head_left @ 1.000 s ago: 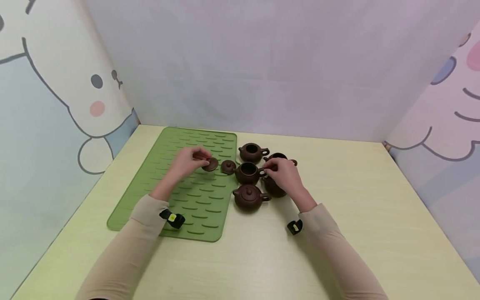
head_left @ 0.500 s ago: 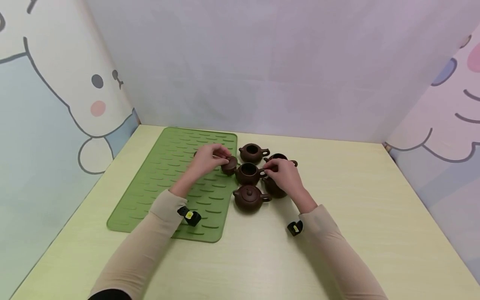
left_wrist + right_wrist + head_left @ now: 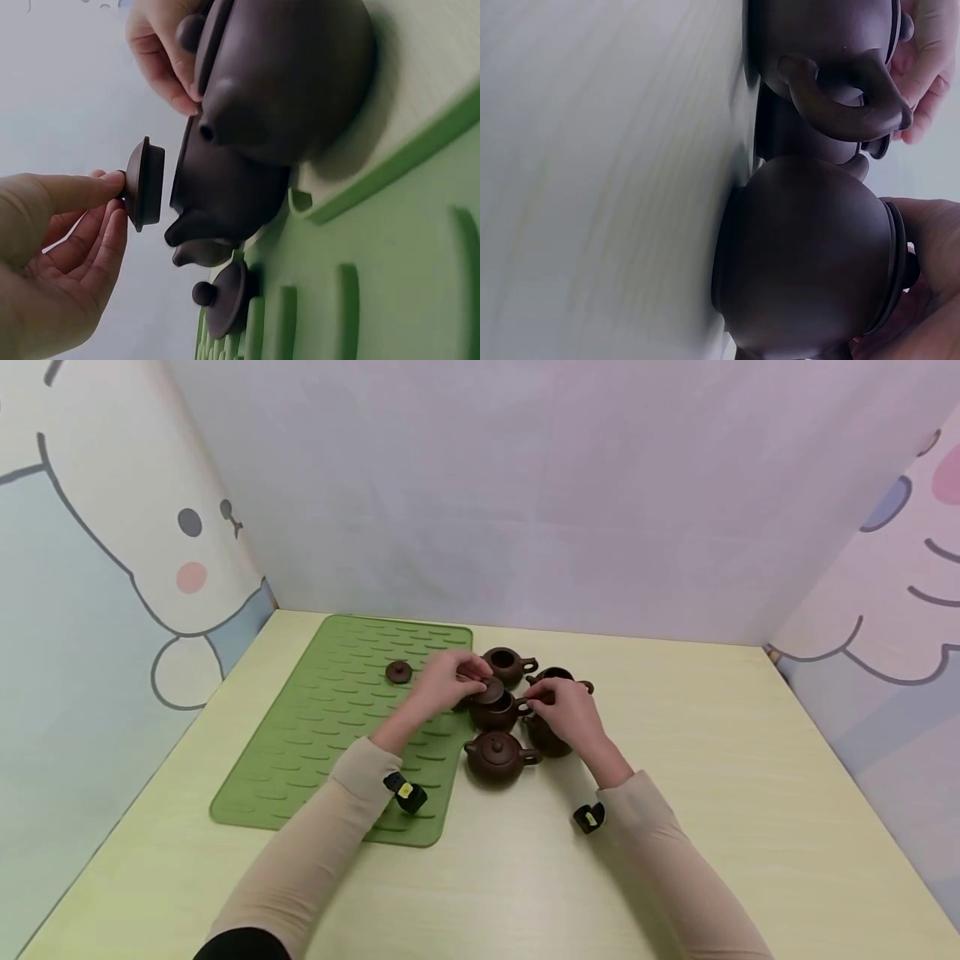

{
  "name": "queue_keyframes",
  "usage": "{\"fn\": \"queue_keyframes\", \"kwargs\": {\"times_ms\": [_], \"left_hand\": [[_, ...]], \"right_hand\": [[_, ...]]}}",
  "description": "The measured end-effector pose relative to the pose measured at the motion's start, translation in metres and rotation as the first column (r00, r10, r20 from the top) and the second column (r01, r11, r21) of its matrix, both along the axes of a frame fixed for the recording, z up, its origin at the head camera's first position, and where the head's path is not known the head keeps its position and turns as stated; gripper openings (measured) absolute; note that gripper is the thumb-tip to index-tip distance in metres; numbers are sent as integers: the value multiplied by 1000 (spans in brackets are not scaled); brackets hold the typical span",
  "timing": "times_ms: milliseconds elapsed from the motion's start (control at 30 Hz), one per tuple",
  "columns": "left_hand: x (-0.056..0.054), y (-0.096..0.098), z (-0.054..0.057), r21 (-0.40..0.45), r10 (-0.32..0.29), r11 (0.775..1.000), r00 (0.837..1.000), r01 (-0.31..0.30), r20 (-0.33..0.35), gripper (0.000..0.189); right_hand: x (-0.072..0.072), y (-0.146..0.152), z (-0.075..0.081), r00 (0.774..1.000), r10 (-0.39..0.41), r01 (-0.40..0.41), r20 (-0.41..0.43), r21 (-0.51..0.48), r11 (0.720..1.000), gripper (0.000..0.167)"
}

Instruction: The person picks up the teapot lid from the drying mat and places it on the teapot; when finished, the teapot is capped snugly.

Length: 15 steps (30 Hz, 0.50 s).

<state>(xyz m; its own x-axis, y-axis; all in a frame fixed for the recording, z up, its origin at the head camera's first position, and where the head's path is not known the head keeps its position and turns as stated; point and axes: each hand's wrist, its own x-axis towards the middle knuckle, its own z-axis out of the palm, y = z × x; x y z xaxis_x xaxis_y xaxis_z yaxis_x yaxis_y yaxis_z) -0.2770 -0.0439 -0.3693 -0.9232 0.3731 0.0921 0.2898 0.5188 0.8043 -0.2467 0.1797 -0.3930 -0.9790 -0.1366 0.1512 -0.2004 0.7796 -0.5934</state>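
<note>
My left hand (image 3: 447,681) pinches a small dark brown teapot lid (image 3: 489,691) by its knob. The lid is tilted above an uncovered teapot (image 3: 491,718) in the middle of the group. In the left wrist view the lid (image 3: 146,184) stands apart from that teapot's rim. My right hand (image 3: 567,708) pinches the same teapot's handle (image 3: 522,706), its fingertips partly hidden. Under the right hand sits another teapot (image 3: 810,255) with its lid on. A lidded teapot (image 3: 497,760) stands nearest to me.
Two uncovered teapots stand farther back, one at the left (image 3: 507,666) and one at the right (image 3: 555,674). A green ridged mat (image 3: 337,735) lies left of the group. On it rests a loose lid (image 3: 399,672); another lid (image 3: 227,300) is mostly covered by my left hand in the head view.
My left hand has carried the lid rightward from over the mat to above the middle teapot, uncovering a lid on the mat. The right hand has stayed at the handle.
</note>
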Motion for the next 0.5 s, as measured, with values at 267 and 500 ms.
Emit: {"fn": "queue_keyframes", "kwargs": {"times_ms": [267,500], "left_hand": [[1,12,-2,-16,-18,1000,1000,18,15,17],[0,18,-6,-69,-45,997,999,45,8,16]], "right_hand": [[0,0,-1,1000,4,-4,-9,-11,1000,12],[0,1,-2,1000,6,-7,-17,-19,1000,12]]}}
